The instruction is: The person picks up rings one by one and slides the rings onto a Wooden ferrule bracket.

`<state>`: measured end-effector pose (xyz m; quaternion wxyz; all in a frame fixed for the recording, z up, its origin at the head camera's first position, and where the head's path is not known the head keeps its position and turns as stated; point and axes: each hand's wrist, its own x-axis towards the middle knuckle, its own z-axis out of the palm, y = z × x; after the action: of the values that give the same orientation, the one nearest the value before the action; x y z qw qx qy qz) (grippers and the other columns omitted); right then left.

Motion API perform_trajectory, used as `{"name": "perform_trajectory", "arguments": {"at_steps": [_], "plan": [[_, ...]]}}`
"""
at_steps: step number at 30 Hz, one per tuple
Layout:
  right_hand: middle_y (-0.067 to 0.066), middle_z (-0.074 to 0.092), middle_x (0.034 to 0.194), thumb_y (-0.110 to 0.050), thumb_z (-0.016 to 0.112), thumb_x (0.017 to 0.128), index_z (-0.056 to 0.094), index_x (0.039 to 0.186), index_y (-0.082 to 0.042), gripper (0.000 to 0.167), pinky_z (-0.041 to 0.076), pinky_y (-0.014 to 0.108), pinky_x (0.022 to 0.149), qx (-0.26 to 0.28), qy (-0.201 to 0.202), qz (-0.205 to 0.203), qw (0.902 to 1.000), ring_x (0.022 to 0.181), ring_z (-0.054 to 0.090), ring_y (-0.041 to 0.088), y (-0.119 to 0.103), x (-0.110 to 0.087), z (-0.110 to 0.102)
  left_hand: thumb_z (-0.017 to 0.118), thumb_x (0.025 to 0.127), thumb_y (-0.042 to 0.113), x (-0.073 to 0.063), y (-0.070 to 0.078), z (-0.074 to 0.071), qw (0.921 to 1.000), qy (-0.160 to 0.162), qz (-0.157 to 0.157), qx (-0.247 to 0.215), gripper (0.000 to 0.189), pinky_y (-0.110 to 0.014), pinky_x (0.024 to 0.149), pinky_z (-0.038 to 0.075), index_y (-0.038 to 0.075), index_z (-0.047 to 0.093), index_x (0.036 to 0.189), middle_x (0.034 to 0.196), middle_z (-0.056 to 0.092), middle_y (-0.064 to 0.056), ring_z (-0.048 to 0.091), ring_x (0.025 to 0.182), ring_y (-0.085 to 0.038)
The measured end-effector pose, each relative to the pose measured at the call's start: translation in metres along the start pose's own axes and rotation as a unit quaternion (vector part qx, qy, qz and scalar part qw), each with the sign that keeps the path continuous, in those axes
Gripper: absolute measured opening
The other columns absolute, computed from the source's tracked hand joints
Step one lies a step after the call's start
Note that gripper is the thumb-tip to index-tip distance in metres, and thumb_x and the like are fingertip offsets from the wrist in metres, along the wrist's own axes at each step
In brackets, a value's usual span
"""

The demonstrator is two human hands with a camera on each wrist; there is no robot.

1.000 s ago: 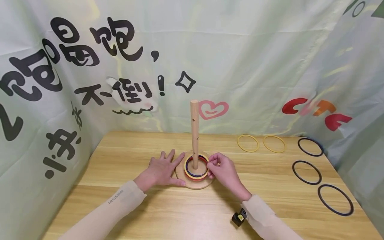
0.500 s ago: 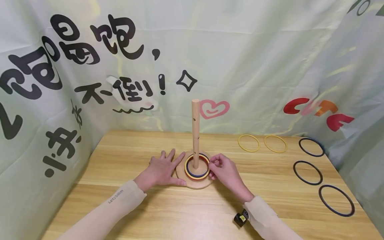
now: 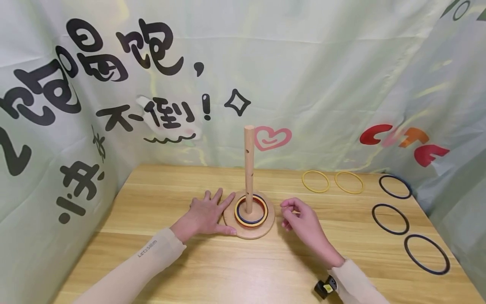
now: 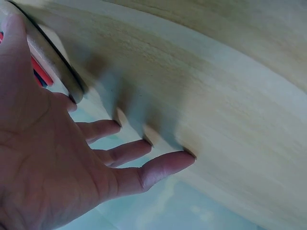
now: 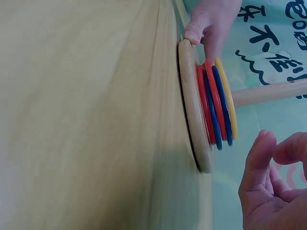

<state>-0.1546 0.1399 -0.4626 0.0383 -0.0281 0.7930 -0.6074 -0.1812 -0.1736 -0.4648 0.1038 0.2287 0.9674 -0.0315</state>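
Note:
A wooden peg (image 3: 249, 169) stands upright on a round wooden base (image 3: 267, 223). Around the peg's foot lies a stack of rings; the right wrist view shows red and blue rings (image 5: 220, 105) alternating under a yellow ring (image 5: 228, 96) on top. My left hand (image 3: 205, 213) has its fingers spread, thumb and index finger touching the left edge of the base, the others on the table. To the right of the base, apart from it, my right hand (image 3: 301, 219) hovers with loosely bent fingers and nothing in them.
Two yellow rings (image 3: 316, 192) (image 3: 349, 193) lie side by side near the table's back edge. Three dark blue rings, one of them the nearest ring (image 3: 427, 270), lie along the right side. A printed curtain (image 3: 322, 84) hangs behind and beside the wooden table (image 3: 243, 274).
My right hand has let go of the yellow ring on the stack and moved away to the right. My left hand stays at the base.

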Motion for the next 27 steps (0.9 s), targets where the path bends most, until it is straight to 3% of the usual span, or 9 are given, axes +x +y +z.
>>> {"name": "perform_trajectory", "arguments": {"at_steps": [9, 16, 23, 27], "plan": [[0.022, 0.065, 0.091, -0.001, 0.062, 0.108, 0.066, 0.122, 0.009, 0.017, 0.057, 0.031, 0.061, -0.005, 0.024, -0.029, 0.9993, 0.071, 0.065, 0.021, 0.004, -0.023, -0.04, 0.058, 0.082, 0.096, 0.001, -0.001, 0.001, 1.0, 0.0, -0.002, -0.009, 0.122, -0.072, 0.093, 0.05, 0.028, 0.023, 0.177, 0.174, 0.031, -0.022, 0.042, 0.146, -0.055], [0.014, 0.069, 0.09, -0.006, 0.064, 0.11, 0.066, 0.123, 0.007, 0.018, 0.057, 0.029, 0.062, -0.023, 0.078, -0.03, 0.9962, 0.073, 0.066, 0.017, 0.012, -0.044, -0.088, 0.058, 0.083, 0.096, 0.001, 0.002, -0.002, 0.9999, -0.004, 0.002, -0.012, 0.122, -0.073, 0.094, 0.05, 0.027, 0.022, 0.177, 0.174, 0.031, -0.023, 0.041, 0.147, -0.056], [0.004, 0.07, 0.087, -0.006, 0.066, 0.11, 0.074, 0.114, -0.007, 0.009, 0.054, 0.027, 0.058, -0.016, 0.125, -0.014, 0.9919, 0.072, 0.067, 0.014, 0.026, -0.061, -0.134, 0.057, 0.082, 0.097, 0.0, 0.002, -0.002, 1.0, -0.006, -0.002, -0.001, 0.124, -0.072, 0.093, 0.051, 0.027, 0.021, 0.177, 0.174, 0.031, -0.021, 0.043, 0.146, -0.054], [-0.004, 0.069, 0.088, -0.01, 0.068, 0.11, 0.077, 0.112, -0.017, 0.011, 0.052, 0.025, 0.057, -0.047, 0.15, 0.009, 0.9876, 0.07, 0.067, 0.012, 0.038, -0.07, -0.158, 0.056, 0.082, 0.098, 0.0, 0.0, 0.0, 1.0, -0.004, -0.003, 0.004, 0.125, -0.072, 0.093, 0.051, 0.025, 0.021, 0.177, 0.174, 0.031, -0.021, 0.043, 0.146, -0.054]]}}
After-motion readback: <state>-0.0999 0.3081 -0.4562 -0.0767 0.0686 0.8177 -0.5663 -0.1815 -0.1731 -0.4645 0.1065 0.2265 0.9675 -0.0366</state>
